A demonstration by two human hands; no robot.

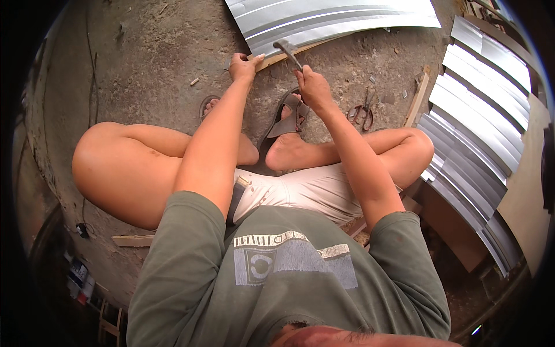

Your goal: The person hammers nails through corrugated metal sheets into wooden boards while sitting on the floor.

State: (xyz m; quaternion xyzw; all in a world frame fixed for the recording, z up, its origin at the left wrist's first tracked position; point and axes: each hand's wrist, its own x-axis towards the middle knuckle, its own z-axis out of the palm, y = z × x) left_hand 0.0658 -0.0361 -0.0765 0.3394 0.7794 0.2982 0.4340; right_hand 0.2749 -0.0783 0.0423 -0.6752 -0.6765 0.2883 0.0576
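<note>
Just beyond the seated person's feet, a silver-grey ribbed metal sheet (329, 20) lies at the top of the view, with a long, narrow strip of pale wood (292, 56) showing along its near edge. At the sheet's near left corner is the left hand (243, 67), its fingers bent around the end of that strip; whether they also pinch something small there, I cannot tell. Closed around a handle, the fingers of the right hand (315, 88) hold a dark metal hammer (287, 50). The hammer slants up and left from the grip, its head near the sheet's edge and to the right of the left hand.

Between the forearms, a dark brown strapped sandal (283, 118) covers one foot, and a second shows partly behind the left forearm. Right of the right forearm, a scissor-like tool with dark red loop handles (361, 115) rests on the rough brown floor (156, 52). Farther right, a narrow wooden batten (417, 97) lies near a row of overlapping silver ribbed panels (477, 107). Another short piece of light wood (132, 240) lies at lower left, beside the sleeve of an olive-green T-shirt (289, 301) worn with pale cream shorts (295, 194).
</note>
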